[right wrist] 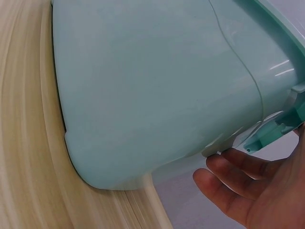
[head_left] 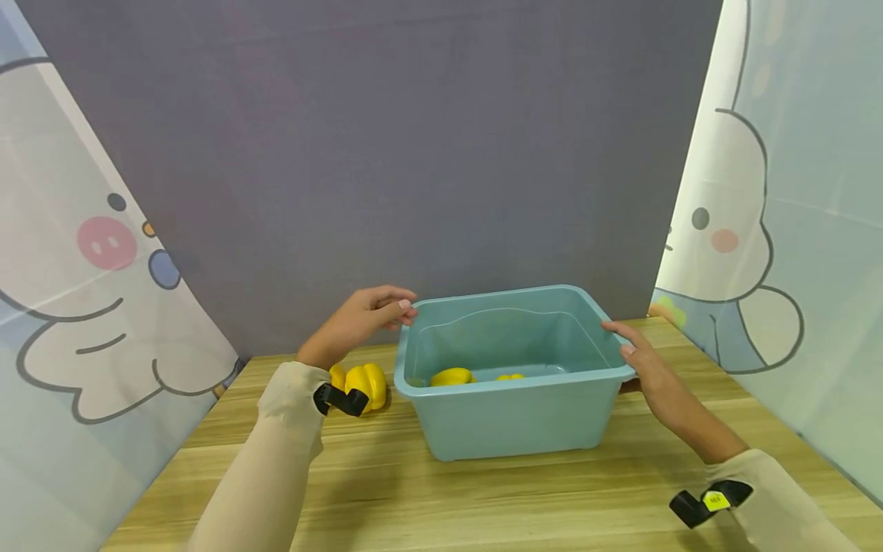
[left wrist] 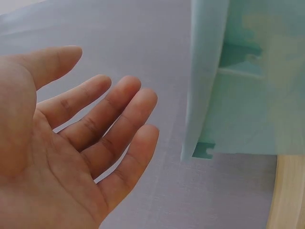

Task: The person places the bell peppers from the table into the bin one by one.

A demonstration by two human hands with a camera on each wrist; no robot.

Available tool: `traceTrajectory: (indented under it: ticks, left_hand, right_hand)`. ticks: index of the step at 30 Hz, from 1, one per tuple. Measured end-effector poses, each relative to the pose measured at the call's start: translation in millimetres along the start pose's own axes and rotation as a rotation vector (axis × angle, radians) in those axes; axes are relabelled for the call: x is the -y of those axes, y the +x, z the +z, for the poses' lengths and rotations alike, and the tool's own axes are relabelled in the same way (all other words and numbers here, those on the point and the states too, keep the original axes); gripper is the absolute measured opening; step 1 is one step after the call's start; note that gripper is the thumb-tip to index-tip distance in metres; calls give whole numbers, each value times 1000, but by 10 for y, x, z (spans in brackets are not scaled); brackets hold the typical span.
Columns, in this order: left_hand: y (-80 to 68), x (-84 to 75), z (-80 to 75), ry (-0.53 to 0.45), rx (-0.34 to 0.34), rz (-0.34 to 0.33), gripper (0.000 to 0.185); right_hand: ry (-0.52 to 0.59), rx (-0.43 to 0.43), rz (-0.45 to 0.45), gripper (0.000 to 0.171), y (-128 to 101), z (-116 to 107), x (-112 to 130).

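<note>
A light blue-green plastic basin [head_left: 513, 418] with a wide rim stands on the wooden table. My right hand [head_left: 655, 383] grips its right rim, thumb and index finger at the top edge. From the right wrist view, other fingers [right wrist: 238, 179] of that hand reach below the rim, by the outer wall. My left hand [left wrist: 81, 138] is beside the left rim, palm facing the basin, fingers spread and slightly bent; a gap separates them in the left wrist view. Inside the basin lie a rounded yellow piece [head_left: 451, 376] and a smaller yellow one [head_left: 510, 376], mostly hidden by the front wall.
A yellow bell pepper [head_left: 366, 387] lies on the wooden table [head_left: 359, 491] left of the basin, partly behind my left wrist. A grey curtain [head_left: 441, 153] hangs close behind the table. Cartoon-print cloths [head_left: 821, 307] border both sides.
</note>
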State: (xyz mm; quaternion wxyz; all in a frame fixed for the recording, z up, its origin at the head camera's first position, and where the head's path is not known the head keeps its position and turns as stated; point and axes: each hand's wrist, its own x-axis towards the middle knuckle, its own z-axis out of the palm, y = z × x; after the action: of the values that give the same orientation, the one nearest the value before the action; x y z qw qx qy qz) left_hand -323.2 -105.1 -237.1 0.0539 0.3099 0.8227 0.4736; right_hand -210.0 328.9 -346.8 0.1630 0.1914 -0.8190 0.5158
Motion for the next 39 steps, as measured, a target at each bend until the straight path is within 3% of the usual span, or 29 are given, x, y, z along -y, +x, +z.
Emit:
traceTrajectory:
  ticks: [18,27,39]
  left_hand:
    - [-275,273,94,-44,-118,29,47]
    - [-429,458,149,-65,-198,27,40]
    - [-546,672,195,-128,-226,5,39]
  right_hand:
    - [23,-15,15,51,13,9,-16]
    - [-1,-12,21,51,-9,14,-18]
    - [26,-13,24,50,-8,24,-11]
